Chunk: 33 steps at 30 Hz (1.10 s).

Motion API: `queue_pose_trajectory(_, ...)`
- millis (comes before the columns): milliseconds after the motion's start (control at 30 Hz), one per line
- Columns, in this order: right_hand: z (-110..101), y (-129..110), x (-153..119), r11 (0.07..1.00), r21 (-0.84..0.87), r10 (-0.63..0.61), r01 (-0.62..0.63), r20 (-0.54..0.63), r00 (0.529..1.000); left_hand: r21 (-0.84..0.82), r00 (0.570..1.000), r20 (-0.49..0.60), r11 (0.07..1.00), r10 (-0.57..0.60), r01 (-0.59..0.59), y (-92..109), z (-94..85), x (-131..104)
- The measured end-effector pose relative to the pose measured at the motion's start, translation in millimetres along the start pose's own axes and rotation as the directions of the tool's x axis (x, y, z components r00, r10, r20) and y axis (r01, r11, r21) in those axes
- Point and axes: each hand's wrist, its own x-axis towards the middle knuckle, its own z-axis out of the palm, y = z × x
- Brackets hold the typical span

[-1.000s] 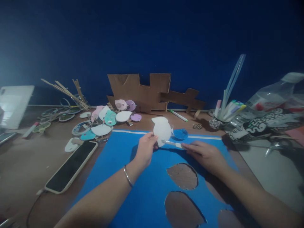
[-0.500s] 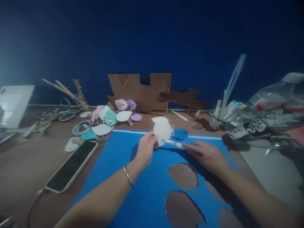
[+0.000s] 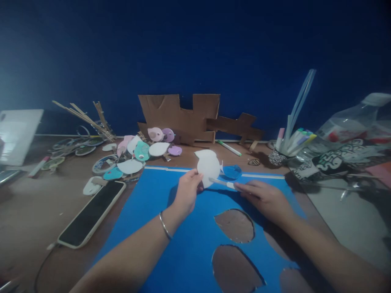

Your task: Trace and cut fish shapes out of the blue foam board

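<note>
A white bird-shaped cutout (image 3: 208,165) is pinched upright by its lower left edge in my left hand (image 3: 187,189), above the blue sheet. My right hand (image 3: 264,199) grips a white-handled craft knife (image 3: 229,185), fingers closed near the front of the handle. The knife's thin metal blade touches or overlaps the lower right part of the cutout; I cannot tell how deep it sits. Below both hands lies the blue sheet (image 3: 159,244) with several leaf-shaped holes cut through it. A blue cutout (image 3: 232,171) rests just behind the knife.
Coloured bird cutouts (image 3: 142,150) cluster at the back left, near a phone (image 3: 91,215) on a cable. Brown cardboard (image 3: 180,116) leans against the wall. A green-tipped marker (image 3: 229,148) lies behind the sheet. At right stand a patterned pen cup (image 3: 277,158) and a plastic bottle (image 3: 354,122).
</note>
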Motion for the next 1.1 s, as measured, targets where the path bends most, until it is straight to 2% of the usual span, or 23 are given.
queue_pose_trajectory(200,0.9,0.9,-1.8,0.997,0.057,0.042,-0.043,0.006,0.999,-0.041,1.0,-0.009,0.999,0.008,-0.009,-4.2,-1.9,2.2)
queue_pose_trajectory(333,-2.8,-0.4,-1.0,0.972,0.163,0.184,-0.172,-0.062,0.981,-0.056,1.0,-0.008,0.998,-0.011,0.01,-3.0,-1.2,2.6)
queue_pose_trajectory(400,-6.2,-2.8,1.8,0.931,0.217,0.319,-0.295,-0.087,0.944,-0.064,1.0,-0.01,0.998,-0.028,0.027,-1.3,-0.4,2.9)
queue_pose_trajectory(500,-9.7,-11.8,7.6,0.822,0.328,0.514,-0.466,-0.072,0.855,-0.079,0.998,0.001,0.995,-0.067,0.066,1.4,1.4,1.6)
queue_pose_trajectory(600,-9.6,-28.6,12.0,0.667,0.505,0.615,-0.548,0.043,0.787,-0.047,0.997,0.039,0.996,-0.068,0.069,3.6,4.9,-3.2)
queue_pose_trajectory(667,-8.5,-41.8,13.4,0.56,0.583,0.635,-0.588,0.154,0.757,0.0,0.997,0.069,0.999,-0.037,0.037,5.0,8.7,-8.4)
queue_pose_trajectory(733,-7.6,-53.3,14.0,0.501,0.599,0.631,-0.625,0.242,0.737,0.047,0.996,0.092,0.999,0.001,-0.005,6.5,13.4,-14.2)
queue_pose_trajectory(867,-6.8,-63.0,14.7,0.497,0.581,0.613,-0.644,0.29,0.735,0.133,0.989,0.148,0.99,0.028,-0.048,8.8,21.3,-24.7)
queue_pose_trajectory(967,-6.7,-61.7,15.4,0.494,0.582,0.624,-0.646,0.28,0.729,0.173,0.981,0.193,0.983,0.026,-0.06,9.9,23.3,-29.7)
queue_pose_trajectory(1100,-7.0,-60.3,15.8,0.46,0.591,0.629,-0.663,0.311,0.713,0.189,0.979,0.199,0.978,0.049,-0.087,11.2,23.2,-32.6)
